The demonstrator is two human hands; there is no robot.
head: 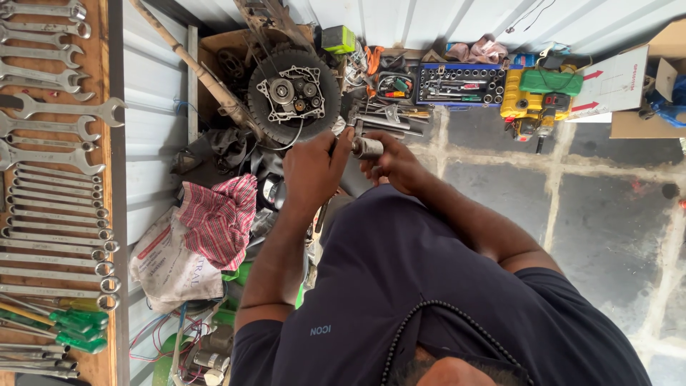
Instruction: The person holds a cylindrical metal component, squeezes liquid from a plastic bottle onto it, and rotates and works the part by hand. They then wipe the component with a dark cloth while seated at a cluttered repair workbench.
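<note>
Both hands on metal cyl. part (367,148), left hand (312,171), right hand (394,163)

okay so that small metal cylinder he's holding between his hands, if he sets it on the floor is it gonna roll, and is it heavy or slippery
The metal cylinder looks round and smooth-sided, so laid on its side it would probably roll. It appears to be solid steel, so likely heavy for its size and stiff. Its shiny surface could be slippery; the left hand and right hand both grip it.

A red-and-white checked cloth (220,218), green-handled screwdrivers (75,329), and a yellow-and-green power tool (537,96).
</note>
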